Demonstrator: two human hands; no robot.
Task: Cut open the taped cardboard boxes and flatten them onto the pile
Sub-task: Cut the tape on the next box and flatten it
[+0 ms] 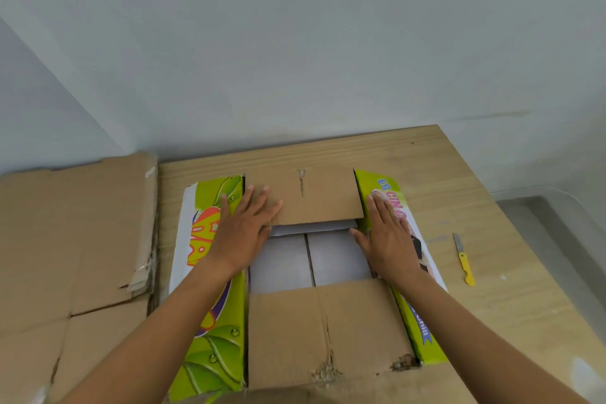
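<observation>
Pressed down on opened green-printed box (328,321) mid-worktop (492,321): left grip (244,226) flat across left and far flaps, right grip (390,236) flat on right flap, fingers straight, nothing held. Flattened cardboard pile (72,239) just left of box, yellow knife (464,259) right.

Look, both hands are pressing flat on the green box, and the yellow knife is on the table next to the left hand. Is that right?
Not quite. The head view shows the yellow knife lying on the table on the side of the right hand, not next to the left hand. The rest holds: both hands press flat on the green box.
</observation>
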